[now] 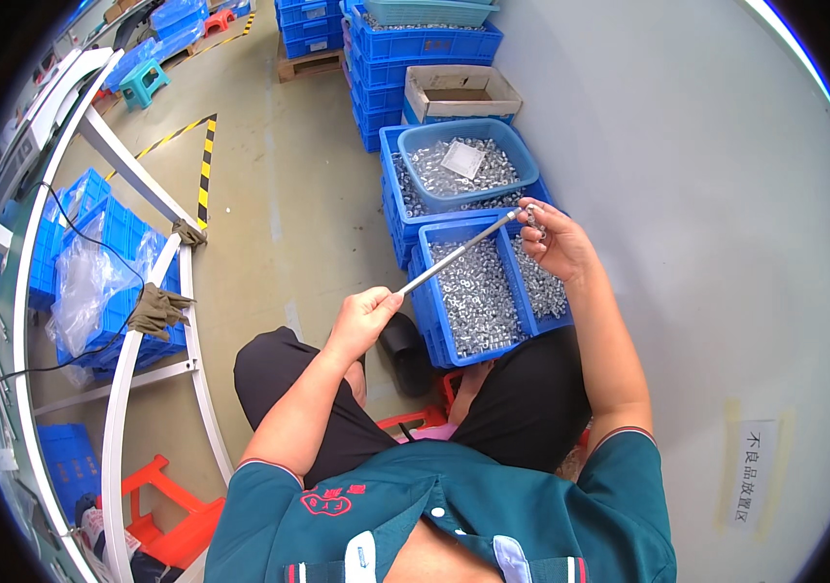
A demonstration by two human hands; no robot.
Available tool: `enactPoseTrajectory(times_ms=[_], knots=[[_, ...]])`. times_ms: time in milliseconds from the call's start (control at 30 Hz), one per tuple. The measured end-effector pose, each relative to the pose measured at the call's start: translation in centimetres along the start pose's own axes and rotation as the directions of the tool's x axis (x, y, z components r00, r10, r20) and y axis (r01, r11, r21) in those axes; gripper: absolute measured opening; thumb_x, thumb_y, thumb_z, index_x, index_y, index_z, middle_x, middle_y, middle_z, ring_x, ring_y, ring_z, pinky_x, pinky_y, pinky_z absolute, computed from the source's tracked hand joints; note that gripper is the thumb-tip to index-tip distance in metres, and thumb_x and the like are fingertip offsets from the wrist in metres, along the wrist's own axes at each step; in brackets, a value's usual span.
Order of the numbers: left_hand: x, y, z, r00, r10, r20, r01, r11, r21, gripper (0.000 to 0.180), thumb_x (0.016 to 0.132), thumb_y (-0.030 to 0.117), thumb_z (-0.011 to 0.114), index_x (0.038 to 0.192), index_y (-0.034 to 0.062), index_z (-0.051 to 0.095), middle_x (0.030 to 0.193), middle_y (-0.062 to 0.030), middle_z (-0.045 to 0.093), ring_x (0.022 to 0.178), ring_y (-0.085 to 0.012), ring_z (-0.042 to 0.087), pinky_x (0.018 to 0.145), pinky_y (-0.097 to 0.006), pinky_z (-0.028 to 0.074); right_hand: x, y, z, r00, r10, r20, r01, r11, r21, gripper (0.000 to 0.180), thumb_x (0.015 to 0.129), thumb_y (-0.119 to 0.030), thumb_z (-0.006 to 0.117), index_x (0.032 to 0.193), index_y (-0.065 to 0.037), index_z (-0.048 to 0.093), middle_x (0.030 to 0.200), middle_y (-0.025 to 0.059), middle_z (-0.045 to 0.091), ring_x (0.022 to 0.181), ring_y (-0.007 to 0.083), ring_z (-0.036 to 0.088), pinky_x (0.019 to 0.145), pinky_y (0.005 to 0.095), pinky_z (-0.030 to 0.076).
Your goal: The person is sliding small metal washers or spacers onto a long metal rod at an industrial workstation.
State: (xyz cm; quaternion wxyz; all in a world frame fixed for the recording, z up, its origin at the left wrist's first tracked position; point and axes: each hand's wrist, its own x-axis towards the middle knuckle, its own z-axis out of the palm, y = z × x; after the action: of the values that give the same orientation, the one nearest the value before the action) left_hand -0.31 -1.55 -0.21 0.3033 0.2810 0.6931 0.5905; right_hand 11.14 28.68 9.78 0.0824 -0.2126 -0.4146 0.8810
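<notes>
My left hand is closed around the lower end of a thin silver metal rod, which slants up to the right. At the rod's far tip, the fingertips of my right hand pinch a small silver metal part. More such parts lie in the curled fingers of that hand; their exact shape is too small to tell. Beneath the rod and my right hand stands a blue divided bin full of small silver metal parts. Behind it, a light blue tub holds similar parts and a white card.
Stacked blue crates and an open carton stand farther back. A pale wall rises on the right. On the left are a white metal frame with gloves on it and a red stool.
</notes>
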Motion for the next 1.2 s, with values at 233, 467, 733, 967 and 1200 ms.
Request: enactPoseTrajectory(times_ms=[233,467,733,967,1200], knots=[[0.1,0.0,0.1,1.0,0.013,0.003,-0.013,1.0,0.012,0.034,0.089,0.029,0.057,0.066,0.0038,0.051,0.055,0.0048,0.038,0.054,-0.0049,0.034,0.047,-0.025,0.03,-0.1,0.0,0.2,0.995,0.003,0.098,-0.002,1.0,-0.008,0.017,0.086,-0.015,0.059,0.1,-0.005,0.057,0.079,0.0016,0.054,0.059,0.0076,0.045,0.046,0.0183,0.034],[0.0,0.2,0.0,1.0,0.002,0.01,-0.002,1.0,0.008,0.034,0.089,0.029,0.057,0.067,0.0034,0.052,0.055,0.0034,0.038,0.054,-0.0056,0.035,0.048,-0.026,0.031,-0.2,0.1,1.4,0.997,-0.072,-0.003,0.068,0.958,-0.279,0.013,0.085,-0.012,0.061,0.093,-0.003,0.06,0.068,-0.0016,0.05,0.052,0.0045,0.037,0.042,0.017,0.026],[0.2,0.0,0.1,1.0,-0.014,0.023,0.014,1.0,0.007,0.035,0.089,0.03,0.056,0.068,0.0028,0.052,0.055,0.0042,0.038,0.054,-0.0053,0.034,0.048,-0.025,0.03,-0.5,2.4,4.1,0.996,0.08,0.031,-0.056,0.881,-0.47,0.015,0.082,-0.011,0.064,0.095,-0.002,0.063,0.061,-0.0062,0.043,0.049,0.0026,0.032,0.042,0.0182,0.022],[0.3,-0.1,0.0,0.999,-0.034,0.013,0.033,0.999,0.023,0.035,0.089,0.031,0.056,0.069,0.003,0.052,0.055,0.0044,0.037,0.054,-0.0052,0.034,0.048,-0.025,0.03,0.0,3.1,3.8,0.959,0.268,0.088,-0.222,0.91,-0.35,0.026,0.083,-0.006,0.059,0.108,-0.001,0.058,0.072,-0.0016,0.05,0.053,0.0035,0.036,0.044,0.0177,0.026],[0.4,-0.1,-0.2,1.0,-0.021,-0.021,0.02,1.0,-0.019,0.035,0.089,0.031,0.057,0.07,0.0026,0.053,0.056,0.0037,0.04,0.055,-0.0052,0.035,0.049,-0.025,0.031,0.6,1.6,1.4,0.98,0.189,-0.061,-0.198,0.955,-0.222,0.018,0.085,-0.005,0.056,0.102,0.002,0.055,0.085,0.0089,0.06,0.058,0.0071,0.048,0.045,0.0178,0.037]])
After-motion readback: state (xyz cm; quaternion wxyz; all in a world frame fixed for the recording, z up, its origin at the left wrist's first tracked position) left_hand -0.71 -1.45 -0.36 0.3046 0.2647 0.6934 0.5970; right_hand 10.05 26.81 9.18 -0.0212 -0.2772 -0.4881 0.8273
